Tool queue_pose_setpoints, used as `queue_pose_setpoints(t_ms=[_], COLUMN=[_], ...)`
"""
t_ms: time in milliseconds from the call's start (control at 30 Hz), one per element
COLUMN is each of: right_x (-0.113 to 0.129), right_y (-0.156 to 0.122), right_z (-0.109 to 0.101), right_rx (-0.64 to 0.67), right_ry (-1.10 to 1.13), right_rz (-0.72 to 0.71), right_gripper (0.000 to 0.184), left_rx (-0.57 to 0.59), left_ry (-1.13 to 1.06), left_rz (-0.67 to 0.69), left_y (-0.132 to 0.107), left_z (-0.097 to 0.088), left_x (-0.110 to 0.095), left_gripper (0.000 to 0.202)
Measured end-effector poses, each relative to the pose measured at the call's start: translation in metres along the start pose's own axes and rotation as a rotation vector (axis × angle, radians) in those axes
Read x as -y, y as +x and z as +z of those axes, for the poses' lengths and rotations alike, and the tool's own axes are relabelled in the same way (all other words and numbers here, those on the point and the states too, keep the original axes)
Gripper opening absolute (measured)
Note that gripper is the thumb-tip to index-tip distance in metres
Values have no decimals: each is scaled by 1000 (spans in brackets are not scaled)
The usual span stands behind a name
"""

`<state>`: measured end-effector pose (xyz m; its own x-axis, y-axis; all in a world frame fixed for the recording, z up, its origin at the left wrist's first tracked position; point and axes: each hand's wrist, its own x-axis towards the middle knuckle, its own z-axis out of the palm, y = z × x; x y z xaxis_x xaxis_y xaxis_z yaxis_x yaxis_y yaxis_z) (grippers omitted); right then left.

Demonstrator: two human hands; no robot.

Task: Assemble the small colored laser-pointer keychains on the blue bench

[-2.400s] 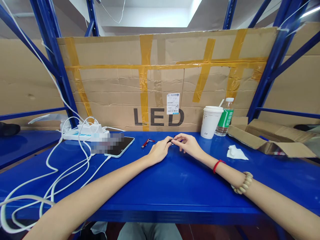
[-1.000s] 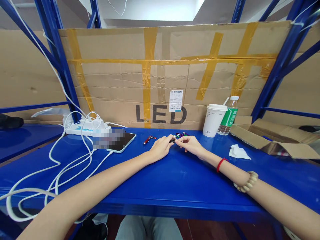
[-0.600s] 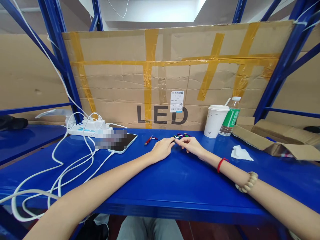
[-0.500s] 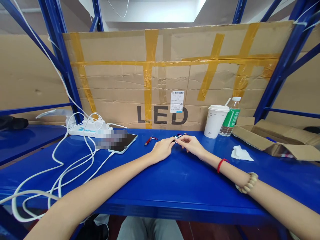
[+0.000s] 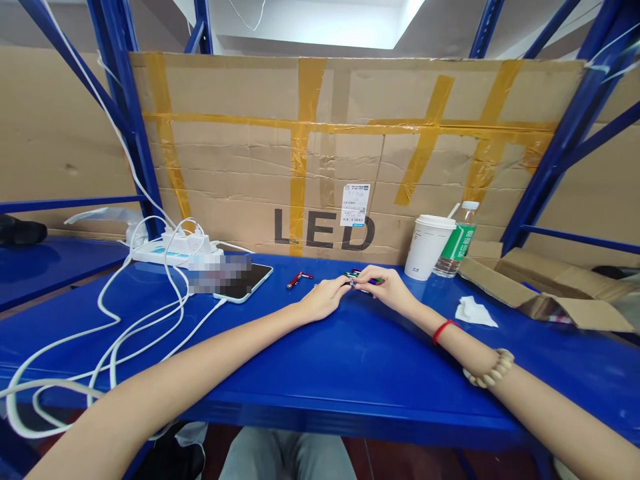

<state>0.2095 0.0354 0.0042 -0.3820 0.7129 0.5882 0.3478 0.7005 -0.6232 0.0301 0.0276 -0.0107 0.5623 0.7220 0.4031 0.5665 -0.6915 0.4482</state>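
Note:
My left hand (image 5: 325, 299) rests low over the blue tabletop, its fingers closed at the fingertips. From the other side my right hand (image 5: 389, 288) pinches with thumb and forefinger at the same spot. Between the two sets of fingertips is a tiny dark and shiny piece (image 5: 351, 283), too small and too covered to name. Some small shiny coloured items (image 5: 355, 272), partly hidden by my right hand, lie just behind it. To the left of my left hand is a small red metallic cylinder (image 5: 295, 281) with a short piece angled off its end.
A phone (image 5: 245, 283) on a cable and a white power strip (image 5: 170, 253) with looping cords take up the left. A white cup (image 5: 429, 248), water bottle (image 5: 460, 241), crumpled tissue (image 5: 475, 311) and open cardboard box (image 5: 520, 290) stand right. Taped cardboard (image 5: 225, 173) backs the table.
The camera view has shifted slightly. My right fingers have curled a little and closed in against my left fingertips; more of the coloured items behind them shows.

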Motion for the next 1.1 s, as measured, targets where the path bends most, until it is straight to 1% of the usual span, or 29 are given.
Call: queue_pose_setpoints(t_ms=[167,300,433,600,733,833,933,1033,1100], right_x=[-5,-5,-2,2,4,4,4,4,3], right_y=[-1,-2,-3,-4,-4,-2,-2,-2,-2], right_z=[-3,-3,-3,0,3,5,7,10,12], right_rx=[32,51,49,27,-16,-40,-48,-37,-39], right_ry=[-12,-30,-89,-122,-121,-103,-50,34,80], right_rz=[-101,-122,-125,-117,-79,-26,72,186,228], right_gripper=[21,22,23,24,27,30,35,39,40], left_rx=[25,50,59,31,-6,-39,-57,-69,-79], left_ry=[-34,-8,23,64,77,84,93,118,141], left_rz=[78,139,145,120,58,46,43,12,2], left_y=[0,-2,-3,-4,-3,-3,-3,-4,-4], left_z=[2,1,-1,-2,-1,-2,-3,-3,-3], left_x=[2,0,-2,-2,-2,-4,-7,-9,-10], left_gripper=[29,30,30,28,29,30,29,29,29])
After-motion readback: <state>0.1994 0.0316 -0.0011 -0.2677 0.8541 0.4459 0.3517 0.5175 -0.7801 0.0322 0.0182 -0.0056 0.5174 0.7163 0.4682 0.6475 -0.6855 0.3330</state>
